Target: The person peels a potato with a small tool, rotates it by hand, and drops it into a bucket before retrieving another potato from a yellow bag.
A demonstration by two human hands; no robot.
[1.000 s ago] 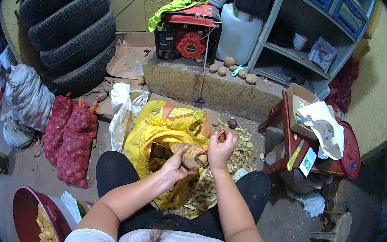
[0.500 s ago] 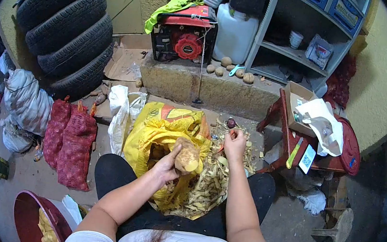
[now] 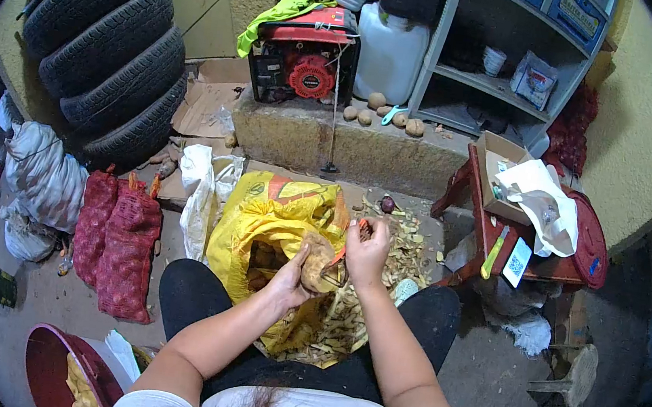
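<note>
My left hand [image 3: 287, 286] is wrapped round a partly peeled potato [image 3: 317, 253], held up over the peelings. In my right hand [image 3: 369, 256] is a peeler [image 3: 339, 256] with an orange-red handle, its blade against the potato's right side. Directly below and left stands an open yellow sack [image 3: 236, 217], with potatoes partly visible in its dark mouth. Potato peels [image 3: 339, 331] lie heaped between my knees and spread out to the right. A purple onion [image 3: 388, 205] rests on the floor beyond my right hand.
Red mesh sacks [image 3: 129, 252] stand at the left, and a maroon tub [image 3: 50, 365] of peeled potatoes sits at lower left. On the right is a red stool [image 3: 501, 233] bearing a box. A generator [image 3: 311, 63] and several potatoes occupy the ledge ahead.
My right hand has moved left from over the peels, bringing the peeler onto the potato. The potato remains in my left hand, now turned slightly.
</note>
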